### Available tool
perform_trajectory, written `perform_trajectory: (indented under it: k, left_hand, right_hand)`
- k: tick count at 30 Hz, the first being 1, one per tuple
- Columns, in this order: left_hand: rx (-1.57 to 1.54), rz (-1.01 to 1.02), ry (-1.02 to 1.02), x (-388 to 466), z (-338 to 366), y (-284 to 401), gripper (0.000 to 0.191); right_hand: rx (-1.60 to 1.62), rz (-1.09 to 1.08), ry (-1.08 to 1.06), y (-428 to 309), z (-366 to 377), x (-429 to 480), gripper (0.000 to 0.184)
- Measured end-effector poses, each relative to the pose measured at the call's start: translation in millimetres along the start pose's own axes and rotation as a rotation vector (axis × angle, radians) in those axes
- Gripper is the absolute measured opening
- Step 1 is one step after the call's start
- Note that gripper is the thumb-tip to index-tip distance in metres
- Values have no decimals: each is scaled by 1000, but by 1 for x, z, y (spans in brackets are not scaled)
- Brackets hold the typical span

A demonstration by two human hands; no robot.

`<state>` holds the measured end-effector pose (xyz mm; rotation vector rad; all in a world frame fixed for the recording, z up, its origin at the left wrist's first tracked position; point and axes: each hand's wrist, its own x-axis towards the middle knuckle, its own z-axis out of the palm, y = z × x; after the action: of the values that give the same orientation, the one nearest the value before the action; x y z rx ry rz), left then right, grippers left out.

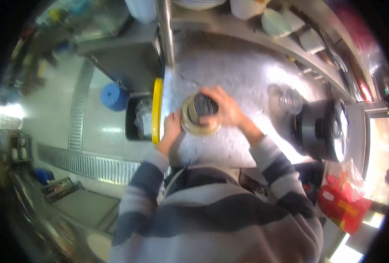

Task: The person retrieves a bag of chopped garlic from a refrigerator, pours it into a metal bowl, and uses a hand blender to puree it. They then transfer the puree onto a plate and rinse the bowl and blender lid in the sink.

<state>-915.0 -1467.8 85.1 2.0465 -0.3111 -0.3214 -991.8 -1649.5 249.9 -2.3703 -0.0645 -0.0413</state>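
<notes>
A round beige container (204, 132) is over the stainless steel worktop (210, 149), in front of my body. My left hand (172, 126) grips its left side. My right hand (227, 107) curves over the top, thumb and fingers around a dark piece (205, 105) that looks like a lid or an inner part. Blur hides whether this piece is attached to the container. A yellow flat-edged object (157, 111) stands along the worktop's left edge, close to my left hand.
A black rice-cooker-like appliance (319, 130) and a clear plastic cup (292, 101) stand at right. Bowls (276, 22) line the shelf above. A metal post (165, 36) rises at the back. Below left are a black bin (129, 118) and a blue cylinder (113, 97).
</notes>
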Motion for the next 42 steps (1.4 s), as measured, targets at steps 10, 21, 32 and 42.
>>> perform_trajectory:
  k: [10,21,32,42]
  left_hand:
    - [15,-79,-43,10,-6,-6,55]
    - [212,-61,-1,9,-3,-16,59]
    - [173,-4,56,-7,-6,-16,55]
    - [123,-40,30,-7,-3,-26,53]
  right_hand:
    - [112,13,190,2,4,7,79]
    - [-33,-27,82,10,12,5,74]
    - [72,-44,139,10,25,-8,78]
    - [72,-37,156,8,25,-11,77]
